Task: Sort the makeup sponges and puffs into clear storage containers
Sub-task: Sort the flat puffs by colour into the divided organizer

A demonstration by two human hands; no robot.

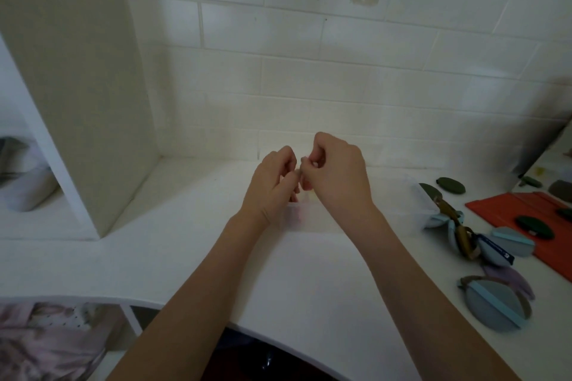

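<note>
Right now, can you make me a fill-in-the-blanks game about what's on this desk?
1. The left hand and right hand meet above a clear ____ on the white desk.
2. The round blue puffs lie on the ____ side of the desk.
3. A dark green puff lies on a flat ____ mat.

Missing words: container; right; orange
</note>
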